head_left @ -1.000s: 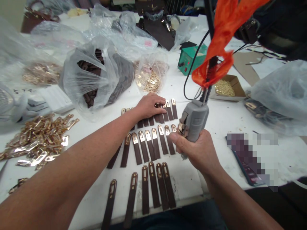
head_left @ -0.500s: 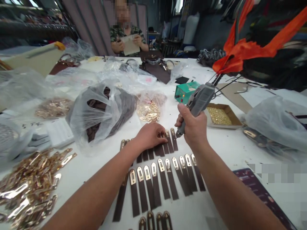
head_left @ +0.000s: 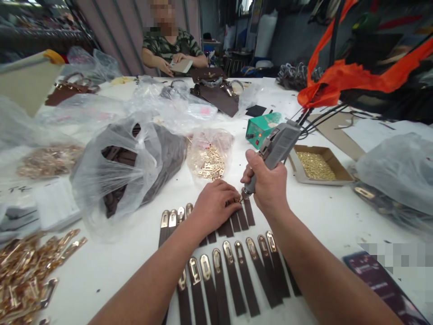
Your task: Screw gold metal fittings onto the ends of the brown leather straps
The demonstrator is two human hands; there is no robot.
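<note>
My right hand is wrapped round a grey electric screwdriver, tilted with its tip down. That tip meets the gold metal end of a dark brown strap in the back row, beside my left fingertips. My left hand is closed, thumb and fingers pinching the metal end of a strap; its fingers hide part of the grip. Straps with gold slotted plates lie in rows, including a nearer row between my forearms. Orange cloth is tied around the screwdriver's cable end.
Loose gold plates are heaped at left. Behind my hands stand a plastic bag of dark straps, a bag of gold parts and a green control box. A tray of small brass pieces is at right. A person sits opposite.
The screwdriver has moved slightly down and left, its tip now at the strap by my left fingers. My view has shifted. The person opposite has lowered the sheet in their hands.
</note>
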